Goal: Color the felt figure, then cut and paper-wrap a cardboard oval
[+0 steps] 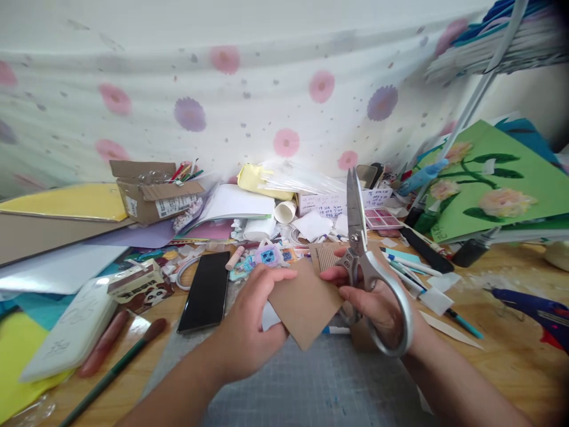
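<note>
A square of brown cardboard (306, 302) is held up above the grey cutting mat (284, 391), one corner pointing down. My left hand (255, 320) pinches its left side between thumb and fingers. At its right edge, my right hand (373, 302) grips a pair of metal scissors (357, 225), blades pointing up and closed together, while its thumb and fingertip also touch the cardboard. Behind the square lies a ribbed piece of corrugated cardboard (326, 258). A black phone (205, 292) rests to the left of my left hand.
A paintbrush (118, 365) and a panda-print box (142, 287) lie at left. An opened carton (155, 193) stands behind them. At right are several markers (413, 270), a blue glue gun (533, 308) and a green flower picture (493, 184). Papers and scraps crowd the back.
</note>
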`<state>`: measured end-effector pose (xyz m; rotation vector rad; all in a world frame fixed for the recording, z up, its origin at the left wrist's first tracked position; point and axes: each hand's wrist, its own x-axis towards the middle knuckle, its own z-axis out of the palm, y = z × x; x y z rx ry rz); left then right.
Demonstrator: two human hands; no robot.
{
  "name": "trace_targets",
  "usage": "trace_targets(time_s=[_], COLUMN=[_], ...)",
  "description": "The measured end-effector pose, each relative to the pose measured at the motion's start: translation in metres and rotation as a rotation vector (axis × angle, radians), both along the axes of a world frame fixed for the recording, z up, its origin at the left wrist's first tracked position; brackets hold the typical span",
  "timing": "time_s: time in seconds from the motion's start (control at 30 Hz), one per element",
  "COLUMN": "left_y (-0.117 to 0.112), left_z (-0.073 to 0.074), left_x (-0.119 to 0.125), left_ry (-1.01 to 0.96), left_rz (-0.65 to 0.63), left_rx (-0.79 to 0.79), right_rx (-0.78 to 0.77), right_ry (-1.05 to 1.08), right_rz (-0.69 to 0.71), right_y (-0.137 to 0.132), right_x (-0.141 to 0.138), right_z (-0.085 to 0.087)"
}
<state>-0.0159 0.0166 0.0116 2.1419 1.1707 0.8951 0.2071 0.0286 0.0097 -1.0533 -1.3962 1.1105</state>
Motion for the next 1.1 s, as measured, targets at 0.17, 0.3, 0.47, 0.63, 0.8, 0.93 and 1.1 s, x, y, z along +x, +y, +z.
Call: trace_targets(time_s=[0.17,0.3,0.47,0.63,0.8,0.93,1.1], left_y=[0.001,-0.006,-0.019,-0.023,-0.023,-0.02,-0.014], left_z=[-0.003,-0.016,-0.017,-0.014,-0.014,-0.017,-0.021], left_x=[-0.002,0.022,0.045,0.044,0.044,0.041,0.034], left_ry=[-0.326,-0.804,-1.155,-1.109,-1.035,-0.936,-0.78], left_rz=[-0.165,0.086,0.175,-0.004,-0.015,0.045,0.027], left_rx=[-0.292,-0.484,-0.715,-0.933,-0.996,-0.903,-0.709], right_rx=[-0.047,-0.035,-0.044,0.021,0.094,0.148,0.131], right_ry=[0.056,-0.001,0.017,0.001,-0.031,-0.004,0.087], right_rz=[-0.074,-0.137,-0.2,-0.252,-0.208,-0.236,-0.326], right_y=[-0.001,-0.001,-0.002,-0.006,-0.008,-0.011,-0.016], right_x=[0.002,-0.001,-0.004,-0.009,-0.016,-0.018,-0.015], right_z=[-0.002,-0.005,-0.008,-0.009,-0.011,-0.014,-0.006])
